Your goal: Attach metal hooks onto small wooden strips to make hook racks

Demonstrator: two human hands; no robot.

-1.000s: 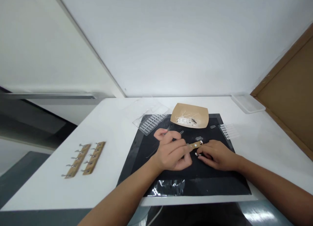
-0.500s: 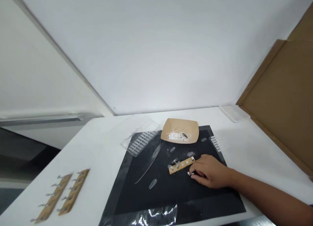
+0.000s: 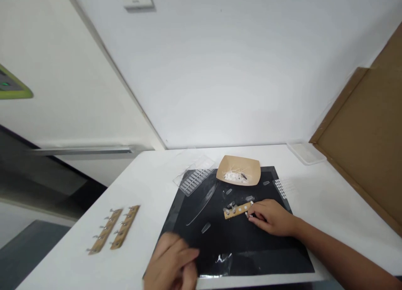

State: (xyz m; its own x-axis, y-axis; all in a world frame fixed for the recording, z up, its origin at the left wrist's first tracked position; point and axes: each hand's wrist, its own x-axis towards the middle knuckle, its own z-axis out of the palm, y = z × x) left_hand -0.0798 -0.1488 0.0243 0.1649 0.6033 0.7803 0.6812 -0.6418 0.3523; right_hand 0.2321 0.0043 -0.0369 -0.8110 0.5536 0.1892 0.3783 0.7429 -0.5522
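My right hand [image 3: 271,218] rests on the black mat with its fingers pinched on a small nail stand [image 3: 248,215], pale-topped with a shiny base and partly hidden. Right beside the fingertips lies a wooden strip [image 3: 236,211] with white dots, a stand at its right end and clear nail tips on stands at its left. My left hand [image 3: 172,263] is over the mat's lower left edge, fingers curled and blurred; I cannot make out anything in it. Loose clear nail tips [image 3: 206,227] lie on the mat.
Two wooden strips with upright stands [image 3: 124,227] are on the white table at left. A cardboard tray [image 3: 224,164] of cotton swabs and white bits sits behind the mat. Nearby are a nail-tip sheet [image 3: 194,181], a dot sheet [image 3: 281,188], a plastic lid [image 3: 306,153] and cardboard [image 3: 361,131].
My left hand has come into view from below at the mat's lower left. The view has shifted, so the table items appear further right. My right hand stays beside the wooden strip.
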